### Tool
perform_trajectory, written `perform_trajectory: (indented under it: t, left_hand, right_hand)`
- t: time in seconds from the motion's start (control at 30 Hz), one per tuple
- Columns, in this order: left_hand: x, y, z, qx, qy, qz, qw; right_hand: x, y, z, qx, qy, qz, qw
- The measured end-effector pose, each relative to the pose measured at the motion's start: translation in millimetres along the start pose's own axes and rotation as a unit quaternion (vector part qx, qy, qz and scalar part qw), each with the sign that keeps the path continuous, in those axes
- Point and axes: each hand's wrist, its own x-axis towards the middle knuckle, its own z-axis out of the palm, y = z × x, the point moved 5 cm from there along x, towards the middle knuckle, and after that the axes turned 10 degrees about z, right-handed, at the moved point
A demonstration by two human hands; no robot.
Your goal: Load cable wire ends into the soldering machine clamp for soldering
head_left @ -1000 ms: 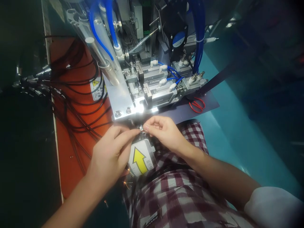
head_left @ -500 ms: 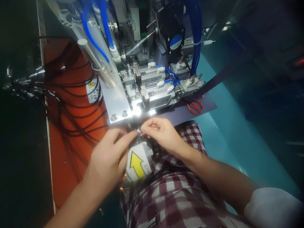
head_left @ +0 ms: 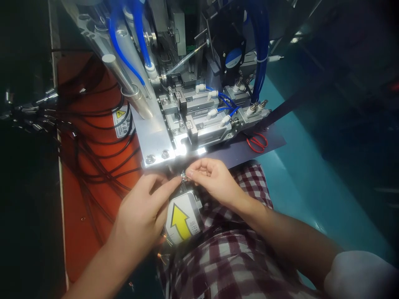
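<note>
My left hand [head_left: 141, 216] and my right hand [head_left: 212, 178] meet fingertip to fingertip just below the front edge of a metal machine [head_left: 187, 112]. Both pinch a tiny shiny metal part [head_left: 183, 177] between thumb and forefinger. Right under the fingers sits a grey block with a yellow arrow label [head_left: 182, 218]. My lap in a red-and-white checked shirt [head_left: 230, 253] lies below the hands.
Blue air hoses [head_left: 258, 50] and silver cylinders [head_left: 131, 87] crowd the machine. Black cables [head_left: 96, 145] run over an orange surface at the left. Red-handled scissors [head_left: 257, 142] lie on a dark sheet at the machine's right. Teal floor [head_left: 299, 174] lies to the right.
Both hands stay pinched on the small part at the same place. The view shifted slightly; the fingers moved only a little.
</note>
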Motion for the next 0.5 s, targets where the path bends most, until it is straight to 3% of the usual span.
perform_trajectory:
  t: [0.5]
  left_hand:
    - [-0.4,0.4,-0.4,0.009,0.0,0.0,1.0]
  right_hand:
    - [-6.7,1.6,-2.2,-0.006,-0.019,0.06,0.998]
